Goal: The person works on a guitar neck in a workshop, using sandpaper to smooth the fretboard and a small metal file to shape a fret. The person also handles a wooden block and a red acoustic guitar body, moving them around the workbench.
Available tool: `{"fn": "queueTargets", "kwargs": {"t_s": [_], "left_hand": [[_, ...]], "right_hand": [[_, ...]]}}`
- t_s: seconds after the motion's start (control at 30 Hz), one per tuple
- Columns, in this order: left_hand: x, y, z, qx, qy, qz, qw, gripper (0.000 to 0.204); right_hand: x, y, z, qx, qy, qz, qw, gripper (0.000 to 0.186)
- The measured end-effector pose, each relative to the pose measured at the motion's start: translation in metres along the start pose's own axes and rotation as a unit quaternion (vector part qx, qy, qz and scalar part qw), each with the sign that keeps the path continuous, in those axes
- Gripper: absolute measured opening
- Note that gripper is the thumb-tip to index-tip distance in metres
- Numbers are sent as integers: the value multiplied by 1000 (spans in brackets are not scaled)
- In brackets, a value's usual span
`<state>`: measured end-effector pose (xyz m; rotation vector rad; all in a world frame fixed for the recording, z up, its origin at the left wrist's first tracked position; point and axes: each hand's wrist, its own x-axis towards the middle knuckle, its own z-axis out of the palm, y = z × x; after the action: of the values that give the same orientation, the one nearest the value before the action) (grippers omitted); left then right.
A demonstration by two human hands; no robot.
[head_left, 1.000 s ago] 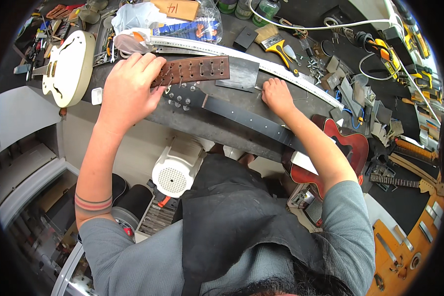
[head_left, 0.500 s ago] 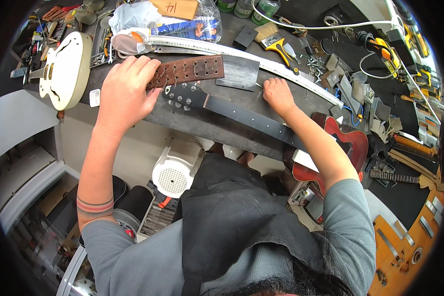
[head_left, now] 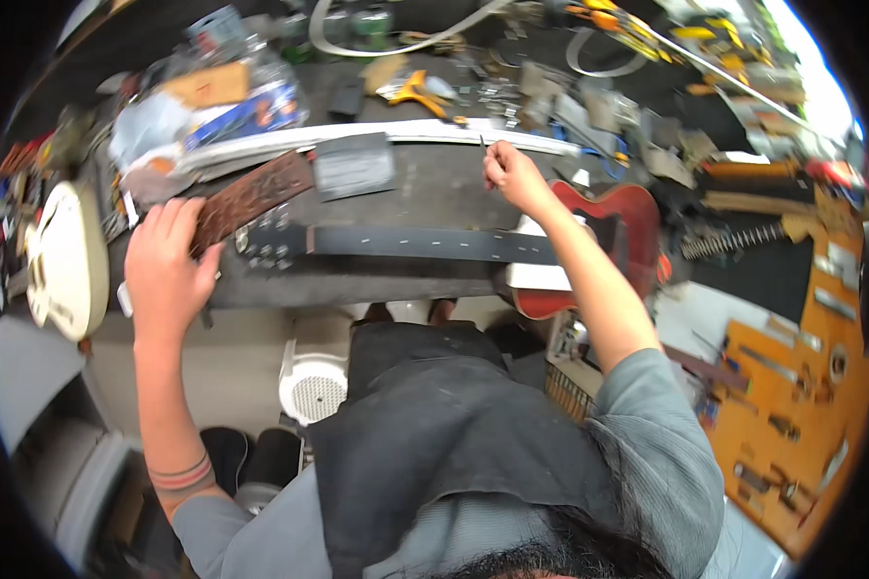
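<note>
My left hand grips a dark brown wooden piece with rows of holes, tilted over the headstock end of a guitar neck. The long dark fretboard runs right to a red guitar body with a white piece on it. My right hand is closed on a thin dark tool above the bench, right of a grey plate. Motion blur hides fine detail.
A cream guitar body lies at the left. A long white straightedge, bags, bottles and scattered tools cover the back of the dark bench. A wooden tool board is at right, a white stool below.
The view has shifted. My left hand with the wooden piece sits farther left and lower in the picture, more tilted. My right hand has lifted off the bench with the thin tool in it.
</note>
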<state>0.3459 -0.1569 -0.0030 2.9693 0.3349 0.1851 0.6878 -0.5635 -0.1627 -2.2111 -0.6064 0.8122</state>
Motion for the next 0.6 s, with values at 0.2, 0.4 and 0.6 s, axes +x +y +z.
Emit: {"fn": "queueTargets", "kwargs": {"t_s": [0.2,0.4,0.6], "left_hand": [[73,65,22,-32,-18,103,994,50],[148,160,94,-80,-73,182,977,43],[185,239,179,-73,-181,162,967,38]], "right_hand": [[-135,71,-125,328,265,156,893,23],[-243,206,-277,464,311,282,780,22],[-244,353,-402,471,400,291,730,32]]}}
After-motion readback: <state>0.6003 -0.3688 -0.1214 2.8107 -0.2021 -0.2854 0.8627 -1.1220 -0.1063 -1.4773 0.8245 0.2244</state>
